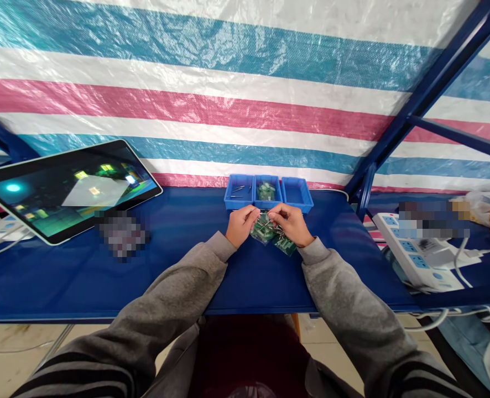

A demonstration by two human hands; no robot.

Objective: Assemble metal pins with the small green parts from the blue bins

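Note:
My left hand (241,224) and my right hand (291,222) meet over the middle of the blue table (83,276). Both are closed on a clear plastic bag of small green parts (270,235), which hangs between and below the fingers. The fingertips pinch the bag's top edge, close together. Just behind the hands stand three small blue bins: the left bin (239,192) holds thin metal pins, the middle bin (266,192) holds green parts, the right bin (297,194) looks bare inside.
A tablet (62,188) with a lit screen leans at the left, cables beside it. A white power strip (419,251) with plugs and cords lies at the right. A striped tarp (228,99) hangs behind. Blue metal frame posts (394,138) rise on the right.

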